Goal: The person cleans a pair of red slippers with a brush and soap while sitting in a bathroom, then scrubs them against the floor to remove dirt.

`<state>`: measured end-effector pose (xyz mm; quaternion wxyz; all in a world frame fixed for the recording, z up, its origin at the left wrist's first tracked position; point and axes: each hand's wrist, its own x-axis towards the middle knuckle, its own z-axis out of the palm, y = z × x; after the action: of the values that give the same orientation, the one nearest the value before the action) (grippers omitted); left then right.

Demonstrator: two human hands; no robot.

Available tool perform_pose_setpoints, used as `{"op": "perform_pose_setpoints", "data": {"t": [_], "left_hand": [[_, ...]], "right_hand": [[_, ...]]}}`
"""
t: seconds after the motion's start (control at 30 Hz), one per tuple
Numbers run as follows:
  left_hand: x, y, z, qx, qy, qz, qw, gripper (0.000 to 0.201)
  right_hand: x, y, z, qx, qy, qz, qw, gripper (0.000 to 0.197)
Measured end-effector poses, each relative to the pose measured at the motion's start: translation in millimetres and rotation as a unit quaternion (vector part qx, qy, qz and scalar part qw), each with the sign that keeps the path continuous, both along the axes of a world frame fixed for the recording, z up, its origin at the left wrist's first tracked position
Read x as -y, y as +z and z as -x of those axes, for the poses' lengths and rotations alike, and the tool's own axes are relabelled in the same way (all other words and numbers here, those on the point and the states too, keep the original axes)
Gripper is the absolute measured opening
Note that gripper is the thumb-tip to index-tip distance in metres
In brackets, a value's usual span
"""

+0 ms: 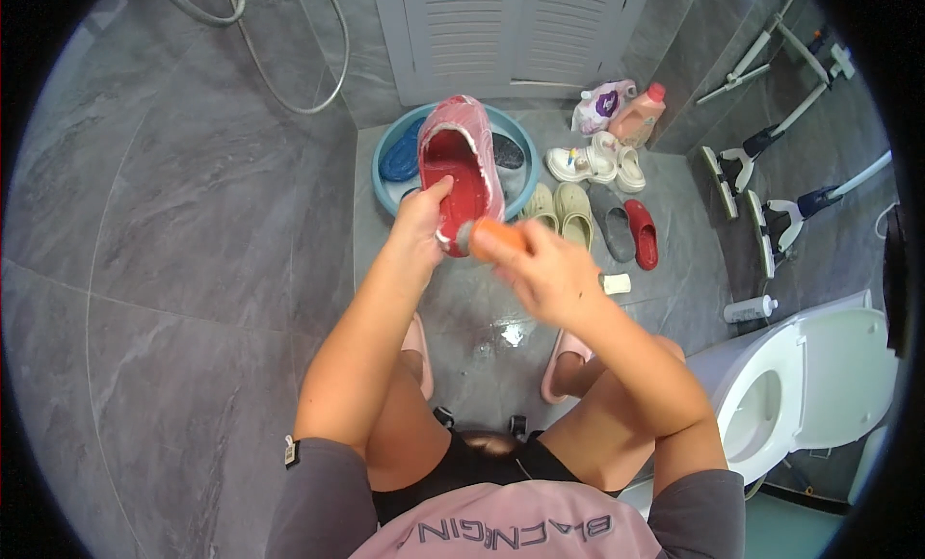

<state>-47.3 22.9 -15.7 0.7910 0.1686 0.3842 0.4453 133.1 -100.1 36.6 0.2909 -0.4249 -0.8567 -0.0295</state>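
A red clog (462,178), streaked with white foam, is tilted up over the near side of a light blue basin (379,164). My left hand (422,222) grips it by the heel end, thumb resting inside on the insole. In my right hand (554,275) is an orange-handled brush (496,239), its grey end against the heel edge of the clog. The fingers of that hand are slightly blurred but wrapped round the handle. Inside the basin lie a blue clog (400,159) and a dark clog (507,152), both partly hidden by the red one.
Right of the basin stand white clogs (584,161), beige clogs (574,212), a grey slipper (613,224) and a red slipper (642,233). Behind them are a pink bottle (640,116) and a white bag (599,109). Mops (761,145) lean at right, above the toilet (756,410).
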Motion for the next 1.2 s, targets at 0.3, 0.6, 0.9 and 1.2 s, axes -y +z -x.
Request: {"op": "perform_pose_setpoints", "data": {"t": [0.3,0.6,0.9,1.2], "left_hand": [[6.5,9.0,-22.3,-0.060,0.069,0.008,0.996,0.030],[16.9,25.0,-31.9,0.059,0.146,0.022,0.987,0.037],[18.0,23.1,-35.8,0.089,0.159,0.061,0.981,0.034],[17.6,22.2,-33.1,0.113,0.189,0.042,0.975,0.034]], "right_hand": [[3.3,1.3,4.4,0.020,-0.062,0.024,0.998,0.055],[-10.8,-4.3,14.0,-0.066,-0.135,0.020,0.988,0.057],[-12.7,-5.5,18.5,-0.003,-0.091,0.019,0.996,0.060],[-14.4,-3.7,31.9,0.002,-0.098,0.024,0.995,0.063]]}}
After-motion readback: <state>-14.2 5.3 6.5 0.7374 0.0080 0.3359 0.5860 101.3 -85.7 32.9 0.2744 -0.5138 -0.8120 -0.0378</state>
